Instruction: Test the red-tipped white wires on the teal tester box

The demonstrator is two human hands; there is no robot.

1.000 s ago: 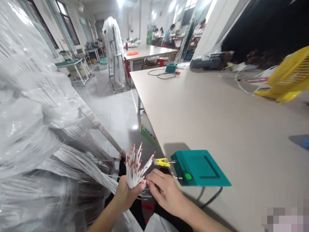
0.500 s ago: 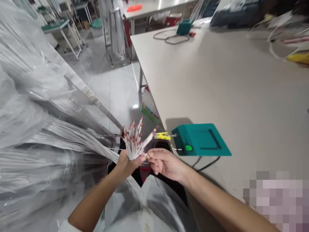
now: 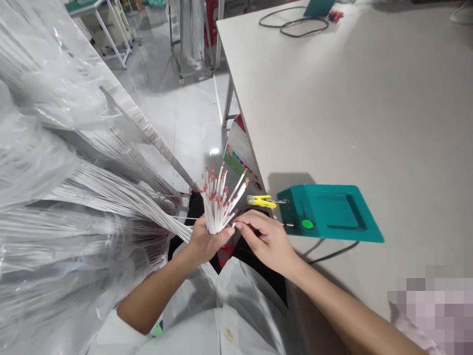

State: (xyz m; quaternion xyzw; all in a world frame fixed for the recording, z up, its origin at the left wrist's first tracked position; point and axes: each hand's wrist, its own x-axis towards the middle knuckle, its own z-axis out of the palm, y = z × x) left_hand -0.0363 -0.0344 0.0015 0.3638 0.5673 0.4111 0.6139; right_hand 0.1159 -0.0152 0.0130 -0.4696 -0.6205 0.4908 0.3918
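My left hand (image 3: 207, 241) is wrapped round a bundle of white wires (image 3: 216, 212), whose reddish-brown tips fan out upward above the thumb. Close beside it, my right hand (image 3: 264, 239) is closed in a pinch on the end of a single white wire (image 3: 234, 225) near the left thumb. To the right of the bundle, a yellow clip (image 3: 261, 200) sits on a metal post of a green box (image 3: 332, 212) with a round green button. The box lies at the table's near edge, apart from both hands.
Long white wires in clear plastic (image 3: 37, 172) hang on the left along a metal rail (image 3: 148, 130). The pale table (image 3: 332, 108) fills the right side, with a looped black cable (image 3: 295, 29) at its far end. A blurred-out patch (image 3: 439, 315) covers the lower right corner.
The view has tipped downward, and the hands, bundle and green box appear slightly further right. My right hand's fingers look more curled; both hands stay together at the wires.
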